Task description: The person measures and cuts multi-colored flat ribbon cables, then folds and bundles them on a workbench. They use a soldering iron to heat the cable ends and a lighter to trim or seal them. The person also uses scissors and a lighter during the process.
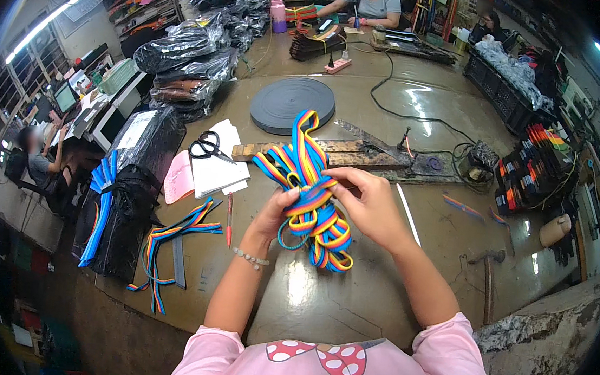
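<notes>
Striped webbing — a looped bundle held over the table. Left hand clamped on its side; right hand pinching a strand. Step, as judged: arranging loops — next move likely calls for a steady left hold. Beyond: grey roll.

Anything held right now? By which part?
Yes, the bundle of striped webbing: the left hand and right hand both hold it near its middle.
</notes>
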A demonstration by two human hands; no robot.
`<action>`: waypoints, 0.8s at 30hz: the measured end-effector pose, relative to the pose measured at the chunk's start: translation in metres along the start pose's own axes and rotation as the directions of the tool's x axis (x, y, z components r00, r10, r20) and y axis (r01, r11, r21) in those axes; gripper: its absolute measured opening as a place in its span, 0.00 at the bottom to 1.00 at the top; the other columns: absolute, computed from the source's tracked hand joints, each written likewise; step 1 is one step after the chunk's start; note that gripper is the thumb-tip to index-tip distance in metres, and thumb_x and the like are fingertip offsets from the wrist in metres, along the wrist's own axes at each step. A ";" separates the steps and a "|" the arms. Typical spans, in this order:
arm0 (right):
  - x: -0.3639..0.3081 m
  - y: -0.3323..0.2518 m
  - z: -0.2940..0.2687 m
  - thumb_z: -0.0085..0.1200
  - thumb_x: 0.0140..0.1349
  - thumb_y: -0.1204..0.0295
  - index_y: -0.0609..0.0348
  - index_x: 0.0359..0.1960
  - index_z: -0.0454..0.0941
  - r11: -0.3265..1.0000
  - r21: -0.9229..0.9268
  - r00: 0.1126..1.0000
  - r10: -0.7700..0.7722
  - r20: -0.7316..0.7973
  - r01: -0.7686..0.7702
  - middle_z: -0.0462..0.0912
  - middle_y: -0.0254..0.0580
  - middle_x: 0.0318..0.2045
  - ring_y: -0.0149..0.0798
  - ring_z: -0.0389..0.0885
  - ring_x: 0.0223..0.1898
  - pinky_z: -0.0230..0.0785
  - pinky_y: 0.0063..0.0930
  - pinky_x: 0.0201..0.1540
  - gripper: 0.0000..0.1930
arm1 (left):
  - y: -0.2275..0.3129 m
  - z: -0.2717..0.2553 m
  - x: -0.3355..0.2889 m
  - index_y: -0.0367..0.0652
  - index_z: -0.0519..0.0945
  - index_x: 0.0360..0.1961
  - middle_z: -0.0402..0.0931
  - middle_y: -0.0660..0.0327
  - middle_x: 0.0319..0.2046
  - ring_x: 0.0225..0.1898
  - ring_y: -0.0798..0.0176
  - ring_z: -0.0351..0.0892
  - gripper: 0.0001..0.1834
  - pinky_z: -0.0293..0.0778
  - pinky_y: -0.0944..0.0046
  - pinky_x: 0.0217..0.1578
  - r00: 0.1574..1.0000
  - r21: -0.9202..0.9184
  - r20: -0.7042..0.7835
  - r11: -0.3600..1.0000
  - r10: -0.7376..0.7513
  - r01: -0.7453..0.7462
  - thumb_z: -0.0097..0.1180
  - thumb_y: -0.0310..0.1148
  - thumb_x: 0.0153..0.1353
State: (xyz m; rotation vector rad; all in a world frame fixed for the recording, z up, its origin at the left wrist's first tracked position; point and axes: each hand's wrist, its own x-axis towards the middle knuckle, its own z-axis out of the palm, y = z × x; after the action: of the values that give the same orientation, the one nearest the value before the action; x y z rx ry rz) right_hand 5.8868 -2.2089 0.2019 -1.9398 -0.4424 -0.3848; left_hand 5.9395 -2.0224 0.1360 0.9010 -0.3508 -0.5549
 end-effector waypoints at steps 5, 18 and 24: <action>-0.019 0.033 0.025 0.49 0.59 0.75 0.61 0.42 0.76 0.937 -0.333 0.993 0.114 0.002 -0.107 0.77 0.50 0.30 0.50 0.78 0.36 0.70 0.39 0.40 0.10 | -0.007 0.013 -0.013 0.36 0.76 0.46 0.78 0.53 0.41 0.45 0.63 0.77 0.28 0.71 0.64 0.47 0.943 0.726 -0.328 0.624 -0.056 0.289 0.47 0.53 0.63; -0.032 0.046 0.026 0.60 0.54 0.69 0.66 0.35 0.80 0.920 -0.015 0.887 0.382 0.260 -0.392 0.81 0.50 0.28 0.41 0.82 0.29 0.74 0.33 0.34 0.12 | -0.009 0.015 -0.034 0.36 0.81 0.35 0.80 0.57 0.30 0.30 0.67 0.78 0.11 0.75 0.68 0.34 0.868 0.937 -0.080 0.334 0.490 -0.102 0.65 0.27 0.50; -0.046 0.038 0.036 0.59 0.53 0.72 0.68 0.33 0.76 0.956 -0.263 0.968 0.177 0.177 -0.127 0.77 0.49 0.31 0.47 0.78 0.32 0.71 0.35 0.37 0.11 | -0.022 0.012 -0.033 0.37 0.81 0.32 0.80 0.58 0.30 0.31 0.67 0.79 0.08 0.75 0.68 0.34 0.789 0.885 -0.097 0.415 0.607 -0.211 0.65 0.24 0.49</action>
State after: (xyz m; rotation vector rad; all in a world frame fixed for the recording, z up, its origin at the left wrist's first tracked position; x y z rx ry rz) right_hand 5.8668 -2.1964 0.1366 -2.2540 -0.3828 -0.1503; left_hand 5.8999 -2.0213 0.1228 1.7890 -0.4516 0.3867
